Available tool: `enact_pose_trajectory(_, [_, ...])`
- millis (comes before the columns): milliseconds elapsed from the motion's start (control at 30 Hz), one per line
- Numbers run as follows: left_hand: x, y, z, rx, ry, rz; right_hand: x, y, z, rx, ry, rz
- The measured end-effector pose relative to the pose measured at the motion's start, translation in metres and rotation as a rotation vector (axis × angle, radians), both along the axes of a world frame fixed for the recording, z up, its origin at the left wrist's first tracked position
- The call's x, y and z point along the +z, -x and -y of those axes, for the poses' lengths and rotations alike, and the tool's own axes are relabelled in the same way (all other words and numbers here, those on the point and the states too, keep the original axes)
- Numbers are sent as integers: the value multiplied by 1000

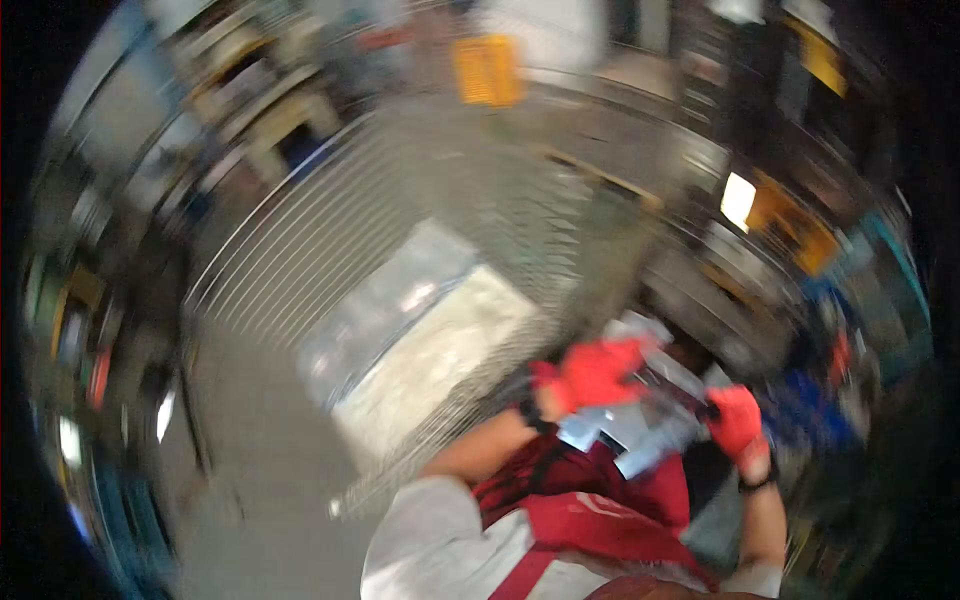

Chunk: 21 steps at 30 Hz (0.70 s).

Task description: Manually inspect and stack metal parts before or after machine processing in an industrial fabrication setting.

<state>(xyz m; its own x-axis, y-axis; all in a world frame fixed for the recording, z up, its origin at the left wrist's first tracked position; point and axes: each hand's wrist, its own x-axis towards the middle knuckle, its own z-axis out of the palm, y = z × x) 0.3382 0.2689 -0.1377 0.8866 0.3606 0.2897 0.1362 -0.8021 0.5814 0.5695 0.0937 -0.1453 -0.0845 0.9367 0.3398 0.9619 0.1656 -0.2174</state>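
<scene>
Motion blurs the whole picture. My left hand (605, 372), in a red glove, is closed at one end of a blurred dark and clear item (672, 382) whose kind I cannot make out. At its other end my right hand (735, 418), also red-gloved, is closed on it. The item spans the gap between both hands in front of my dark red apron (600, 522). Just below it are shiny pale-blue and silver pieces (640, 440), too smeared to name. Whether these touch my fingers I cannot tell.
To the left stands a large wire mesh basket (290, 255). Inside lie a cream-white slab-like load (440, 355) and a grey, shiny plastic-like sheet (390, 290). A yellow crate (488, 70) sits farther off. Metal equipment (715, 305) and a blue bundle (810, 410) are at the right.
</scene>
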Motion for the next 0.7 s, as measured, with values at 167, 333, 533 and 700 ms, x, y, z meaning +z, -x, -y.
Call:
enact_pose_trajectory(167, [-68, -34, -7, 83, 1178, 257, 3, -16, -25, -497, -11, -981])
enact_pose_trajectory(333, [-106, -68, 54, -215, 1393, 110, -44, -37, -57, -598, -289, -1432])
enact_pose_trajectory(533, [-75, -99, 46, -393, 526, 278, -50, -51, -89, -593, -456, -1444])
enact_pose_trajectory(700, [-42, -109, 42, -360, 1023, 58, -56, -65, -101, -587, -423, -1402])
